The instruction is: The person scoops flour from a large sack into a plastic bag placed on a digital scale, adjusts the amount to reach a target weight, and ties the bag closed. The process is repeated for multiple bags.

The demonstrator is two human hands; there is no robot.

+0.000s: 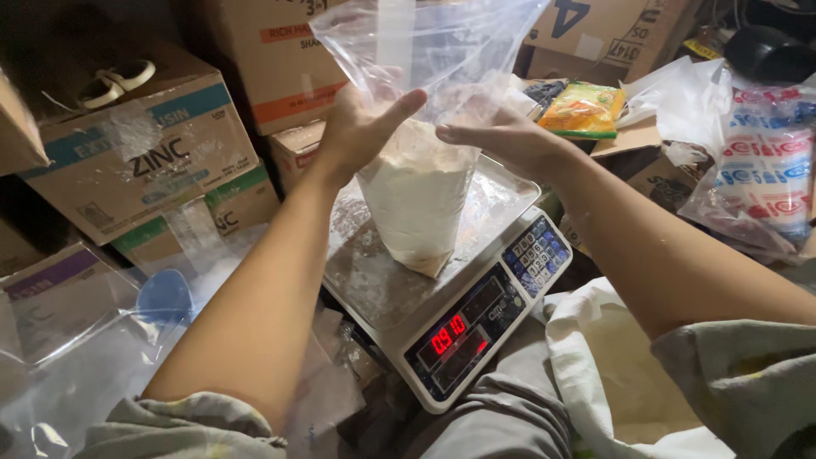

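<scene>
A clear plastic bag, about half full of white powder, stands on the steel pan of a digital scale. My left hand holds the bag's upper left side, fingers spread over the plastic. My right hand grips the upper right side. The empty top of the bag rises above both hands. The scale's red digits are lit on its front panel, with a keypad to the right.
Stacked cardboard boxes fill the left and back. A blue scoop lies on clear plastic bags at lower left. An open white sack of powder sits at lower right. Printed packets and a yellow packet are at right.
</scene>
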